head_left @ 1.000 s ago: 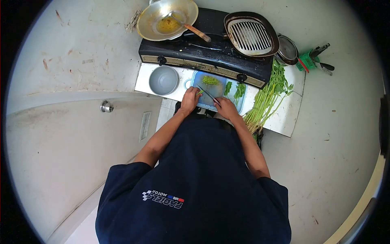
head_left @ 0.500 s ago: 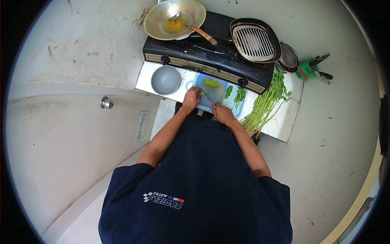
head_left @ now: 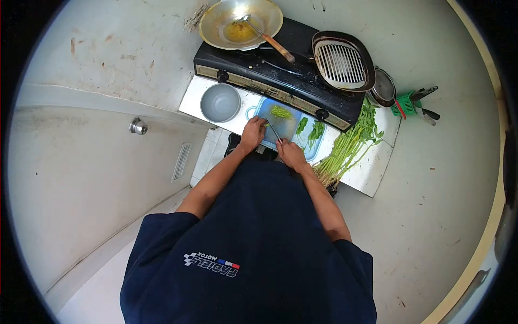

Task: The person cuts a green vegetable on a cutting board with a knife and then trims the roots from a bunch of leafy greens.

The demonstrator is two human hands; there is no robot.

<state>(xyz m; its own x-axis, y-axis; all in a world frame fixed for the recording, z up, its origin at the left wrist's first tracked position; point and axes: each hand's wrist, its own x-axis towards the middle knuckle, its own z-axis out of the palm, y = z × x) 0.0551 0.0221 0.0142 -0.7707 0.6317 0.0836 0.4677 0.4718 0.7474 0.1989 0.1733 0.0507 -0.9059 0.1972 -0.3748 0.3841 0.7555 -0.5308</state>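
My right hand (head_left: 292,154) is wrapped round the handle of a knife (head_left: 273,128), whose blade points up and left over the blue cutting board (head_left: 279,137). At the board's left edge my left hand (head_left: 252,133) pinches a small piece of green stem (head_left: 265,125) close to the blade tip. A heap of chopped green pieces (head_left: 281,112) lies above the blade on the board. Loose green leaves (head_left: 315,131) lie on its right part. The bunch of long-stemmed greens (head_left: 348,146) rests on the counter right of the board.
A grey bowl (head_left: 220,102) stands left of the board. Behind is a black stove (head_left: 253,67) carrying a wok (head_left: 216,24) with a wooden-handled utensil, and a grill pan (head_left: 371,70). A pot (head_left: 383,86) and a green basket (head_left: 406,105) with utensils are at the right.
The camera view has shifted and turned slightly. My hands stay at the board, with the knife in my right hand and the stem piece in my left; the knife has moved only slightly.
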